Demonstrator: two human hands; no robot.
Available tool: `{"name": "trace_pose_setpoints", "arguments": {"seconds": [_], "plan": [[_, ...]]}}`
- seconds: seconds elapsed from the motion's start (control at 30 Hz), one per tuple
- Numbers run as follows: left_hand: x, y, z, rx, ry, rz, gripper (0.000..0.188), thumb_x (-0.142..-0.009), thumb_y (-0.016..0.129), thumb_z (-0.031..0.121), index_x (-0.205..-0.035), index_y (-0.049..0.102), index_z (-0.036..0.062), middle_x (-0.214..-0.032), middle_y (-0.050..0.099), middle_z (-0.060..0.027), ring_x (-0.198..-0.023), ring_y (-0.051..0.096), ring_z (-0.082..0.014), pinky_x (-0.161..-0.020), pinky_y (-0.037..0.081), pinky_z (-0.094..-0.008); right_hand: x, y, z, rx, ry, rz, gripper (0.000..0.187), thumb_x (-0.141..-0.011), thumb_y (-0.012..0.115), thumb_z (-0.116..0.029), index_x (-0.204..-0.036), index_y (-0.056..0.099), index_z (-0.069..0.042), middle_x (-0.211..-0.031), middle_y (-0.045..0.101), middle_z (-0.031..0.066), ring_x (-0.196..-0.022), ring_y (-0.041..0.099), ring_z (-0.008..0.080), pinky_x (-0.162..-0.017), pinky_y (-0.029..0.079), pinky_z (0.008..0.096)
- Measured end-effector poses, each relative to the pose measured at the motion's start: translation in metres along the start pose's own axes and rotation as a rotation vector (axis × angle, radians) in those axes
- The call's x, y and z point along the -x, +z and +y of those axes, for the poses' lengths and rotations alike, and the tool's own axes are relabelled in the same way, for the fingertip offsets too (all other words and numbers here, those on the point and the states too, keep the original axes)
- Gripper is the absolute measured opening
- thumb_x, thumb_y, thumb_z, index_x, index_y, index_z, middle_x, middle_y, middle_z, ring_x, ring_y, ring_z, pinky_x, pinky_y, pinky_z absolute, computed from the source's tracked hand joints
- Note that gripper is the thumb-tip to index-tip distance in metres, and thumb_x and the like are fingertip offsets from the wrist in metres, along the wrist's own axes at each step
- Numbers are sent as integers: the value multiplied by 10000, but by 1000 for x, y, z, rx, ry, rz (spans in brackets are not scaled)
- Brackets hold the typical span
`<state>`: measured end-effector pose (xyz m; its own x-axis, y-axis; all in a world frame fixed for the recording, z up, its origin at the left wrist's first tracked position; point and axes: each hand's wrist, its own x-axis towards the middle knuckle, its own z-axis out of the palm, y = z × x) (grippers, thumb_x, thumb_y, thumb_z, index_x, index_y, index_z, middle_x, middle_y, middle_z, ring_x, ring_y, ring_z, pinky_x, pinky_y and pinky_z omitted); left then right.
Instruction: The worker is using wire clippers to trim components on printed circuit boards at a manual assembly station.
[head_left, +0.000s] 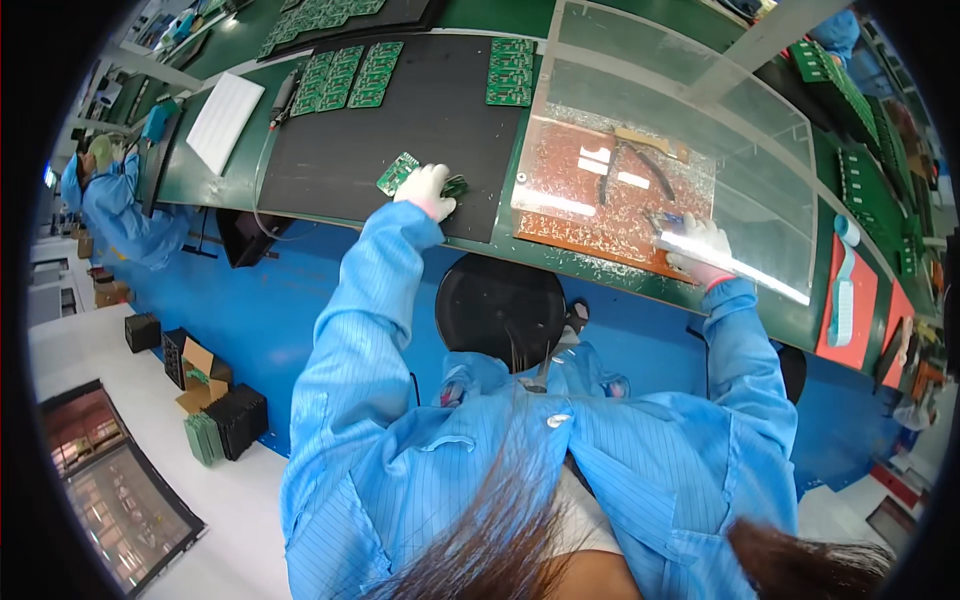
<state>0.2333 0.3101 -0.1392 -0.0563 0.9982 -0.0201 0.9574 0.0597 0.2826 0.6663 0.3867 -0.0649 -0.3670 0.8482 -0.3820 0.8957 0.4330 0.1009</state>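
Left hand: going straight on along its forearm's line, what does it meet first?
Past bare black mat, the left hand would probably reach the green circuit-board panel at the mat's upper right. Its height is unclear, so it might pass above.

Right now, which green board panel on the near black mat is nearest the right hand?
The rightmost panel, alone beside the clear cover; the other three panels lie grouped leftward, farther from the right hand.

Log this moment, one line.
left hand: gripping green board; right hand: under clear cover, grip unclear; black mat: more boards, far side
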Motion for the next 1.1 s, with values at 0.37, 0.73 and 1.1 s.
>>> {"name": "trace_pose_setpoints", "arguments": {"seconds": [0.37,0.73,1.1], "plan": [[116,-34,112,1975,-457,-662,487,-826,594,312,-1171,444,3,-904,561,-190,-719,582,-239,-605,459,-299,-9,74,23,-79,135,163,360,-689,519,-192,-1023,565,-67,-949,604,168,-835,572,344,-753,476,365],[1,-25,222,2213,-270,-411,486,-852,554,281,-1228,401,14,-1051,530,-225,-954,557,-387,-785,479,-472,8,-9,13,-1121,249,-4,407,-775,505,-296,-1098,513,-48,-951,616,139,-767,591,348,-703,473,377],[-26,-43,298,1678,-307,65,684,-808,587,183,-1360,216,21,-1028,509,-189,-865,592,-291,-691,528,-387,35,-37,25,-1170,-322,-136,478,-790,557,-358,-1139,488,-40,-917,605,109,-776,564,233,-722,429,331]]}}
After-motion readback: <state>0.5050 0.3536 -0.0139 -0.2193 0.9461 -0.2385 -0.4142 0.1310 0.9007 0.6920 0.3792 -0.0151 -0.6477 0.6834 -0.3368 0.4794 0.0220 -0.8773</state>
